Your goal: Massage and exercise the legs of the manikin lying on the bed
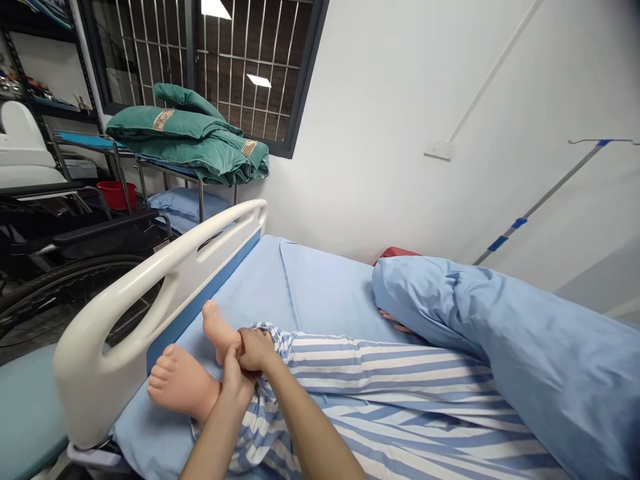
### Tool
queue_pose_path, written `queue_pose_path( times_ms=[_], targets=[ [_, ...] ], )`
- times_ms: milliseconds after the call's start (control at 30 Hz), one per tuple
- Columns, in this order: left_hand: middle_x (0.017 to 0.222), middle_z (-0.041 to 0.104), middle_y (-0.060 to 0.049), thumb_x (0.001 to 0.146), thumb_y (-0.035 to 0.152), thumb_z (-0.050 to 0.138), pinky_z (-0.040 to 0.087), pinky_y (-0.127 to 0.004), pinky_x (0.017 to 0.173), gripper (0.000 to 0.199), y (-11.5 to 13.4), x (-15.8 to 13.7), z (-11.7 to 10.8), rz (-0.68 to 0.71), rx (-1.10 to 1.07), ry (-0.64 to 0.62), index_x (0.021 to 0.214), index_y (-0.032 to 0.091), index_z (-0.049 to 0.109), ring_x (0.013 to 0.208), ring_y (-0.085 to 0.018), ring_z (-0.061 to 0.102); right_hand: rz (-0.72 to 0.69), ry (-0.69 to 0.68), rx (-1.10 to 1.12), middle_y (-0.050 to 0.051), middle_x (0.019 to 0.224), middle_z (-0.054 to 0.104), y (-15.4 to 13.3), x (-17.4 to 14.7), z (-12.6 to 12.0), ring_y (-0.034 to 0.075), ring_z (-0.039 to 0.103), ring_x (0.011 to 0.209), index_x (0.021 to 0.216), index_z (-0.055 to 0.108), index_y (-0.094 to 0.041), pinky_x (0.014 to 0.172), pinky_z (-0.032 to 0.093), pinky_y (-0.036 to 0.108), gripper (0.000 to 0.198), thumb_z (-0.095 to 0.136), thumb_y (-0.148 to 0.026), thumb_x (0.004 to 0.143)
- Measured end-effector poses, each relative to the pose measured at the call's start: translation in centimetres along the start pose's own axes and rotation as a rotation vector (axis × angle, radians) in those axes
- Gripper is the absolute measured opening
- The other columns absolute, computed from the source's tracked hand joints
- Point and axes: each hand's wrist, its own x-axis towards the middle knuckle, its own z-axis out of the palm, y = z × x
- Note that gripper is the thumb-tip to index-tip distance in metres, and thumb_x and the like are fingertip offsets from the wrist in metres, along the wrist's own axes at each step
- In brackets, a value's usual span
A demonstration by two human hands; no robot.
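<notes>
A manikin lies on the bed in blue-and-white striped trousers [400, 373], its two bare feet towards the footboard. My left hand [236, 375] is closed round the ankle of the far foot [217, 328] from the near side. Just beyond it, my right hand [256, 348] grips the same ankle close to the bunched trouser cuff. The two hands touch each other, and some of the fingers are hidden. The near foot [183, 381] rests beside my left wrist, toes pointing to the footboard.
A white footboard [120, 313] closes off the bed's left end. A folded blue quilt [460, 300] covers the manikin's upper legs, with fingers [395, 321] showing under its edge. Left stand a wheelchair [100, 233] and green bedding [200, 137]; right, a drip pole [540, 200].
</notes>
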Motion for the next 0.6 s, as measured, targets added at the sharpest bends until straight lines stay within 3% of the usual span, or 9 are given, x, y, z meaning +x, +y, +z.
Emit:
queue_pose_path(
  times_ms=[367, 600],
  targets=[
    [0.069, 0.060, -0.004, 0.073, 0.025, 0.044, 0.046, -0.028, 0.055, 0.017, 0.1, -0.7, 0.6, 0.011, 0.056, 0.074, 0.084, 0.017, 0.055, 0.061, -0.017, 0.058, 0.052, -0.345, 0.051, 0.010, 0.103, 0.064, 0.0, 2.4, -1.9, 0.027, 0.062, 0.090, 0.109, 0.053, -0.019, 0.073, 0.048, 0.034, 0.063, 0.064, -0.031, 0.048],
    [0.065, 0.056, -0.003, 0.073, 0.028, 0.046, 0.042, -0.024, 0.054, 0.013, 0.3, -0.5, 0.3, -0.036, 0.060, 0.107, 0.076, 0.017, 0.052, 0.059, -0.013, 0.054, 0.130, -0.630, 0.278, 0.006, 0.089, 0.069, 1.2, 4.7, -1.2, 0.022, 0.065, 0.069, 0.094, 0.062, -0.016, 0.052, 0.051, 0.027, 0.050, 0.066, -0.025, 0.045]
  ],
)
